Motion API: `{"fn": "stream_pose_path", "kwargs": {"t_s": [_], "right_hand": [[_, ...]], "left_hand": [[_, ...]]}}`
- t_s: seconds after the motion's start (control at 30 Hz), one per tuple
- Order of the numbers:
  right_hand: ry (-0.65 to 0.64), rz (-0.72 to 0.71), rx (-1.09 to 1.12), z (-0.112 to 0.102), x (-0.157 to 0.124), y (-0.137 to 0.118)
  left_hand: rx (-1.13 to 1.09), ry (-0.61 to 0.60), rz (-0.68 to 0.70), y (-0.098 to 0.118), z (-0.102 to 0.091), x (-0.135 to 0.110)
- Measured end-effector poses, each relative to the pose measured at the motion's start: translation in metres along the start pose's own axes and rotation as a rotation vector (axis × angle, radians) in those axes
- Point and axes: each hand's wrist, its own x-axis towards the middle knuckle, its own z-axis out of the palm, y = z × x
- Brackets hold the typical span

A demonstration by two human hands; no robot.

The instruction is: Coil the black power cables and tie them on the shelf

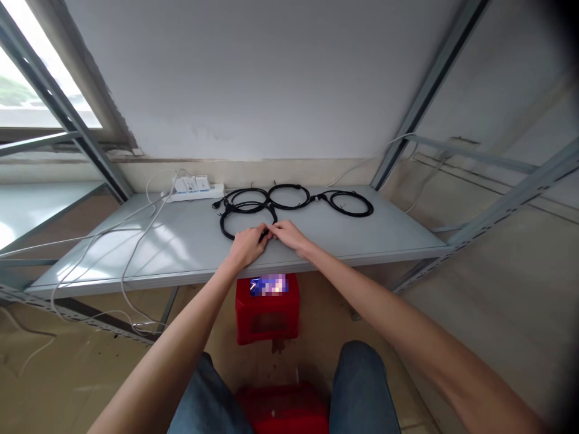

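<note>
Both my hands meet at the near side of a coiled black cable (221, 224) on the metal shelf. My left hand (248, 246) is closed on the coil, its fingers curled round it. Right beside it, my right hand (288, 234) pinches at the same coil; the exact bit between its fingers is hidden. Just behind lies another black coil (246, 190), partly overlapped by the near one. Farther right are a third coil (289, 207) and a separate coil (350, 214), each with small tie ends sticking up.
A white power strip (194, 193) with plugged-in adapters stands at the back left. White cords (136, 241) trail from it over the shelf edge (149, 279). Metal posts (418, 102) frame the shelf. Below is a red stool (266, 310) bearing something with a blurred picture.
</note>
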Motion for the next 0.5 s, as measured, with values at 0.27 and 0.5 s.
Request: {"fn": "stream_pose_path", "kwargs": {"t_s": [0.27,0.5], "right_hand": [[-0.125,0.033,0.077,-0.011,0.007,-0.007],[-0.207,-0.450,-0.853,-0.026,0.007,-0.031]], "left_hand": [[0.002,0.010,-0.002,-0.003,0.002,0.002],[0.002,0.007,0.005,-0.002,0.001,0.002]]}}
